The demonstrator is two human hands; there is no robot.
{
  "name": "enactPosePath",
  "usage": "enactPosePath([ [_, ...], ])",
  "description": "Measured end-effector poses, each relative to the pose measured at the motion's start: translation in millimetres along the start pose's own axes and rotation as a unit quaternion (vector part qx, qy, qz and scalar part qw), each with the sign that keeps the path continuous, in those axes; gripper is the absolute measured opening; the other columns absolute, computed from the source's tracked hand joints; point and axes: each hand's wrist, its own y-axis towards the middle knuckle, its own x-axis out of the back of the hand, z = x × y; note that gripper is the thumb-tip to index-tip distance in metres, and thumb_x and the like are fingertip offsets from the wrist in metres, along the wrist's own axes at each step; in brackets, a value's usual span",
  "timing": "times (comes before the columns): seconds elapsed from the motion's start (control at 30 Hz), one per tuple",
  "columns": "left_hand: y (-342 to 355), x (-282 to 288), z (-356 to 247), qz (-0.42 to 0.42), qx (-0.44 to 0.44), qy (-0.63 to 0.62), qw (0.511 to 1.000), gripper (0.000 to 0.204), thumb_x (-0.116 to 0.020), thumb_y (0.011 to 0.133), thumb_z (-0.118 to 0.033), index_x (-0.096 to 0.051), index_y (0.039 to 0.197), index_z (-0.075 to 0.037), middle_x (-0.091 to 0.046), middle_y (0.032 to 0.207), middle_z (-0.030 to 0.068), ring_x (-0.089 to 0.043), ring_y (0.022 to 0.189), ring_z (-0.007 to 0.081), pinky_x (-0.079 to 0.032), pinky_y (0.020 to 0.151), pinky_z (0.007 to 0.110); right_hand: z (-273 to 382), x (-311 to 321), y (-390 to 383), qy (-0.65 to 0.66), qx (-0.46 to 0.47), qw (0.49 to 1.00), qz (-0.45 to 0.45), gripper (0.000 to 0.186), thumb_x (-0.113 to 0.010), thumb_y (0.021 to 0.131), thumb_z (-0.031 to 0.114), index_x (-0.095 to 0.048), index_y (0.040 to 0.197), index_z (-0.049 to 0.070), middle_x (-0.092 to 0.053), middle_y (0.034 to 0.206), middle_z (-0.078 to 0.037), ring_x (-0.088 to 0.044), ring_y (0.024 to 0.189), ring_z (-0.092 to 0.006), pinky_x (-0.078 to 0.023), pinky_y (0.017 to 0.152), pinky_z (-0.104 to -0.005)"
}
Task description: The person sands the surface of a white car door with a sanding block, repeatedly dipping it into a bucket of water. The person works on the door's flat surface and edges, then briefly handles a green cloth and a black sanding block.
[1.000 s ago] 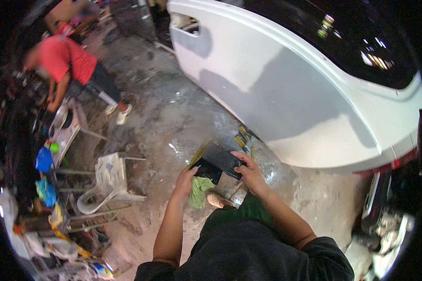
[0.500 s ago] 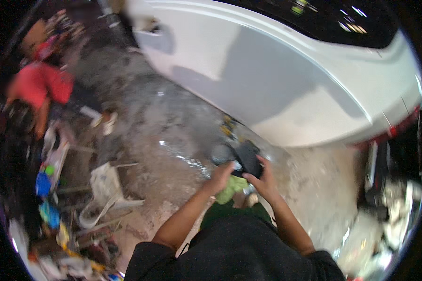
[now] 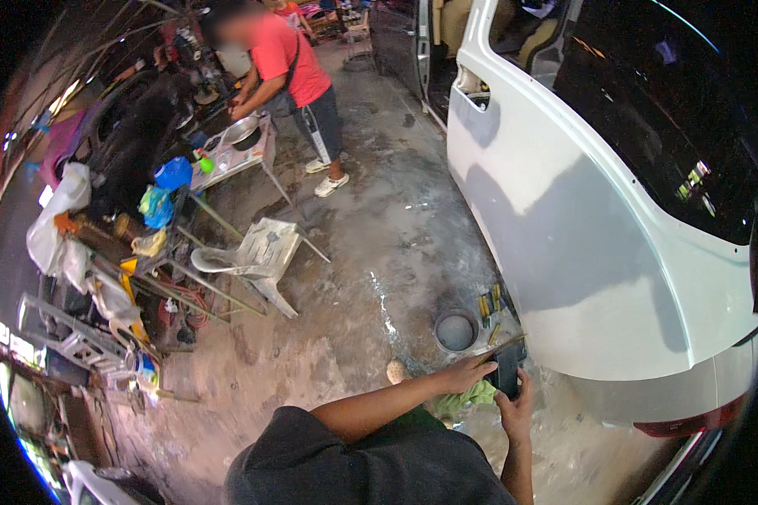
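Black flat rectangular sanding block (image 3: 506,370) sits between both hands, low in the head view, just beside the lower edge of the white car body panel (image 3: 598,252). Left hand (image 3: 467,372) grips the block's top-left corner, fingers wrapped over it. Right hand (image 3: 515,406) clasps the block from below, thumb up its side. Green crumpled cloth (image 3: 472,396) lies under the left wrist, touching it. Round grey metal bowl (image 3: 456,332) stands on the wet concrete floor (image 3: 379,252), near the block; small yellow-handled tools (image 3: 489,305) lie beside it. Overturned white plastic chair (image 3: 257,257) is well apart, as is a person in a red shirt (image 3: 290,59) at a bench. Judgement: keep the block flat and both grips firm before meeting the panel.
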Motion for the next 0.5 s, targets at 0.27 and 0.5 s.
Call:
enactPosePath([
  [0.27,-52,-34,-9,-0.084,-0.046,-0.045,0.994,0.058,-0.041,0.108,-0.031,-0.022,0.16,-0.012,-0.036,0.158,0.0146,-0.033,0.145,0.0235,-0.025,0.119,0.035,16,5,-32,-0.024,0.077,0.995,0.053,0.073,-0.077,0.076,0.005,-0.045,0.141,0.004,-0.045,0.138,-0.019,-0.045,0.13,-0.0342,-0.036,0.111,-0.043],
  [0.5,-75,-58,-43,-0.082,-0.045,-0.026,0.995,0.063,-0.043,0.107,-0.036,-0.019,0.16,-0.012,-0.039,0.156,0.0146,-0.037,0.142,0.023,-0.028,0.117,0.034,0,15,-54,0.044,0.069,0.995,0.054,0.075,-0.079,0.076,0.004,-0.044,0.142,0.004,-0.046,0.139,-0.019,-0.045,0.132,-0.0359,-0.036,0.112,-0.0442],
])
